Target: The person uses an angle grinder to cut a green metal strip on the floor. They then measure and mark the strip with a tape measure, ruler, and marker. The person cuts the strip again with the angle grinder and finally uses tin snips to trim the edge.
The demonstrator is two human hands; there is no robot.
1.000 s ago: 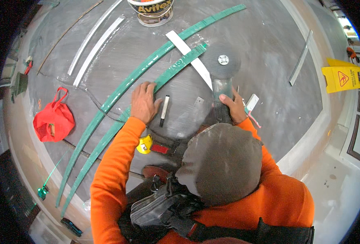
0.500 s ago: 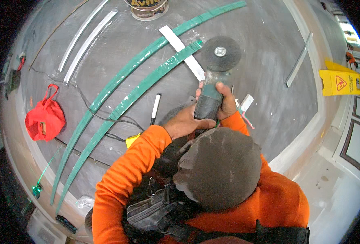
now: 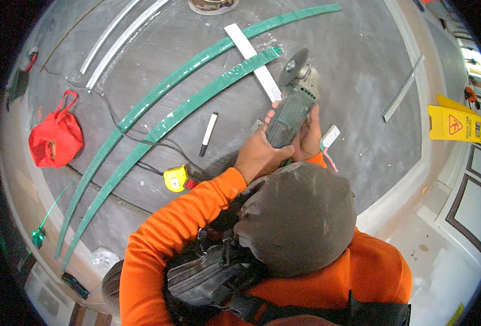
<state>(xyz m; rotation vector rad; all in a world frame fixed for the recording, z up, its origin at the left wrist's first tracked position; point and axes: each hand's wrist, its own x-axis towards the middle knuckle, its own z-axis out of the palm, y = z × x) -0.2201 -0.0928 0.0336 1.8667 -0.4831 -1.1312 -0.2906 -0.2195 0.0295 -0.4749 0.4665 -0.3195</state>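
We are holding the angle grinder (image 3: pixel 289 117) with both hands, its disc (image 3: pixel 293 66) tilting away from us.
Our left hand (image 3: pixel 262 155) is wrapping firmly around the grinder's rear end, and our right hand (image 3: pixel 309 138) is curling around its body from the right side. Just left of the grinder's disc, the shorter green strip (image 3: pixel 170 121) is ending; a white flat strip (image 3: pixel 265 81) is crossing it. Left of the grinder, a marker (image 3: pixel 208 134) is lying, and farther left, a yellow tape measure (image 3: pixel 176 179).
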